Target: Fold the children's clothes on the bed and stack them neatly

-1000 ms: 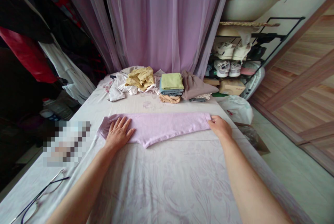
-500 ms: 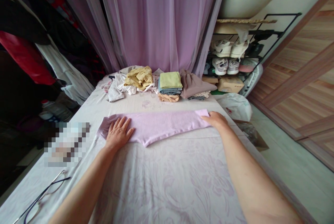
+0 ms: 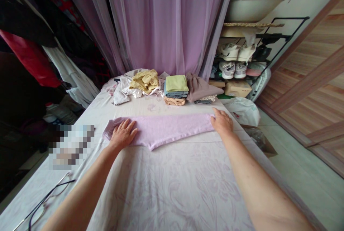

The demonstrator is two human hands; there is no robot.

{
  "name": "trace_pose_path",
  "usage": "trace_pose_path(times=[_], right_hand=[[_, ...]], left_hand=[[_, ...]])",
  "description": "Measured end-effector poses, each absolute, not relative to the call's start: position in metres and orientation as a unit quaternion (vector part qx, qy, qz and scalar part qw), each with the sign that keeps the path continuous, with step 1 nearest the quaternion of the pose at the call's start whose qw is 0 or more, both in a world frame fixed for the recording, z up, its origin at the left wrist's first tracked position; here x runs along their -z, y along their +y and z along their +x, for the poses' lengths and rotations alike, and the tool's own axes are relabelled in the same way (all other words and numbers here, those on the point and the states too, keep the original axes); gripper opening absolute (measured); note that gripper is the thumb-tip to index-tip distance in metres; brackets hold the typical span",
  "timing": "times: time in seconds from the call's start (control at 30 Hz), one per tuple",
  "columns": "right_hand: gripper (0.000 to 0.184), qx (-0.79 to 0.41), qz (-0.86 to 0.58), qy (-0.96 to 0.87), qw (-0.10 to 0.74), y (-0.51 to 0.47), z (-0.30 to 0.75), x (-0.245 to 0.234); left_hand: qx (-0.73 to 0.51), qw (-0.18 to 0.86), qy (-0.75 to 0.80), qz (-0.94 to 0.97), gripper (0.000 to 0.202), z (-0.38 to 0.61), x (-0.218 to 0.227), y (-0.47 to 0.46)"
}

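Note:
A pair of light purple pants [image 3: 172,127], folded lengthwise, lies flat across the patterned bedsheet [image 3: 172,188]. The waistband end is at the left, the leg end at the right, and a pointed crotch corner faces me. My left hand [image 3: 124,133] rests palm down with spread fingers near the waistband. At the leg's end, my right hand [image 3: 222,121] lies over the hem, its thumb and index finger apart. Part of the hem is hidden under it.
Behind the pants are a stack of folded clothes [image 3: 176,89], a rumpled clothes pile [image 3: 143,82] and a mauve garment [image 3: 201,87]. Eyeglasses [image 3: 44,200] and a blurred-out item [image 3: 72,146] lie at the left. A shoe rack [image 3: 258,60] stands beyond the bed's right side.
My right hand has let go of its pinch on the hem and turned palm down over the leg's end. My left hand stays on the waistband end. The view has shifted slightly.

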State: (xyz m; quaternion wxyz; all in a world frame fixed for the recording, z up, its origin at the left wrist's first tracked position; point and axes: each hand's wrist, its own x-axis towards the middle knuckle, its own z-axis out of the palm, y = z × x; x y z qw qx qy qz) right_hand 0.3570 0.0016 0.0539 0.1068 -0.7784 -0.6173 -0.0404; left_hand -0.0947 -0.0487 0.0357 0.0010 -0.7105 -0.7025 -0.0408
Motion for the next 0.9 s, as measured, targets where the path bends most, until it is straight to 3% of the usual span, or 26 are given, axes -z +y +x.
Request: trace_pose_path(times=[0.37, 0.53, 0.9], right_hand=[[0.03, -0.015, -0.659, -0.752, -0.029, 0.036, 0.354, -0.071], [0.026, 0.005, -0.662, -0.75, -0.019, 0.038, 0.36, -0.076], [0.029, 0.004, -0.712, -0.702, -0.002, 0.041, 0.361, -0.062]], left_hand=[[-0.04, 0.02, -0.69, -0.722, 0.045, -0.128, -0.074, 0.005], [-0.061, 0.019, -0.667, -0.742, 0.036, -0.134, -0.075, 0.01], [-0.058, 0.037, -0.68, -0.73, 0.034, -0.126, -0.075, 0.004]])
